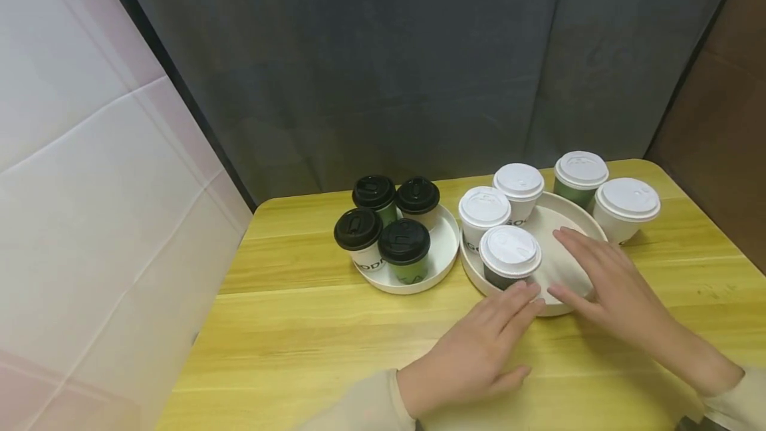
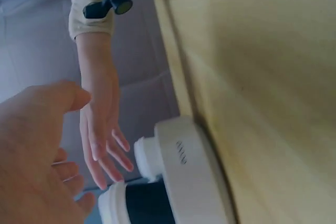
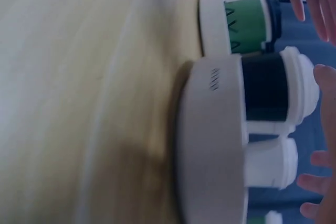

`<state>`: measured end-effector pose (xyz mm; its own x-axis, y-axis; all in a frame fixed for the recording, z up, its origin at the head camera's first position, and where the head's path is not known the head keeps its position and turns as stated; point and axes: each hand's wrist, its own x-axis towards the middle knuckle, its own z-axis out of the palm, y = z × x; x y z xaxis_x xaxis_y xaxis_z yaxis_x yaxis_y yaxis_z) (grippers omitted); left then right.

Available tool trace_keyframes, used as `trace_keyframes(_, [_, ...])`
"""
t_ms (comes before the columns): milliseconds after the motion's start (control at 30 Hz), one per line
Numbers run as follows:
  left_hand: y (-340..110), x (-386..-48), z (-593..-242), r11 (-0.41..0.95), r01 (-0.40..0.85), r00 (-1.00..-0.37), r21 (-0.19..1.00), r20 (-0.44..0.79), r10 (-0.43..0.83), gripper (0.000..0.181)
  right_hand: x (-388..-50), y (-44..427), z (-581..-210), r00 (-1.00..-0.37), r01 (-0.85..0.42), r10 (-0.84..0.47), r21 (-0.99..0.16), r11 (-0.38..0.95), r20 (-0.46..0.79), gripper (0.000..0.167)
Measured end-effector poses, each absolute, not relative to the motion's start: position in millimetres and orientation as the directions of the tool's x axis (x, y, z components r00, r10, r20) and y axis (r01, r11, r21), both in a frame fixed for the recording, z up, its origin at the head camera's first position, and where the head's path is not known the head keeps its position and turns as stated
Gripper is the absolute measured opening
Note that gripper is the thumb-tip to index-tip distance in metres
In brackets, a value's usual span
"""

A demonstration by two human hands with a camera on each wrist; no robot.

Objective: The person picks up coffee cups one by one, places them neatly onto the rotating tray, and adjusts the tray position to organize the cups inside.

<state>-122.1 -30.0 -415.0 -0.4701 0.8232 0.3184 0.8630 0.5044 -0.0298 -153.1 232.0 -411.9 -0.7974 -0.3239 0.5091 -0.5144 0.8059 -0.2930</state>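
Observation:
My left hand (image 1: 475, 354) hovers before the near rim of the larger white round tray (image 1: 562, 265), fingers extended towards a white-lidded, dark-sleeved paper cup (image 1: 510, 255). To the right, over the tray, is my right hand (image 1: 619, 291), with thumb and fingers spread and nothing held. In the right wrist view that dark cup (image 3: 265, 87) stands upright on the tray, near the right fingertips (image 3: 321, 72); I cannot tell whether they touch it. Two more white-lidded cups, one left (image 1: 483, 211) and one behind (image 1: 519, 188), share this tray.
Beyond the tray's right rim stand a green white-lidded cup (image 1: 579, 178) and a pale white-lidded cup (image 1: 625, 208). To the left, a smaller round tray (image 1: 444, 251) bears several black-lidded cups (image 1: 405, 251). A dark curtain (image 1: 371, 72) hangs behind the wooden table (image 1: 287, 338).

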Motion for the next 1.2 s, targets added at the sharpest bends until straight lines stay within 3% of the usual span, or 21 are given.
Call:
trace_keyframes(133, [-21.3, -120.5, -425.3, 0.483, 0.870, -0.451, -0.095, 0.240, 0.860, 0.094, -151.4, 240.8, -427.1, -0.784, -0.534, -0.362, -0.252, 0.807, 0.505, 0.085])
trace_keyframes(333, [-14.0, -121.7, -439.4, 0.506, 0.851, -0.479, -0.137, 0.189, 0.857, 0.092, -149.4, 252.6, -447.4, -0.753, -0.569, -0.436, -0.155, 0.808, 0.493, 0.079])
trace_keyframes(567, [-9.2, -120.9, -447.2, 0.526, 0.836, -0.508, -0.157, 0.141, 0.850, 0.095, -147.4, 260.0, -456.9, -0.775, -0.550, -0.437, -0.149, 0.822, 0.456, 0.077])
trace_keyframes(1200, [-5.0, -122.3, -453.1, 0.554, 0.812, -0.530, -0.184, 0.167, 0.832, 0.095, -146.6, 264.2, -459.4, -0.779, -0.540, -0.430, -0.140, 0.830, 0.456, 0.076])
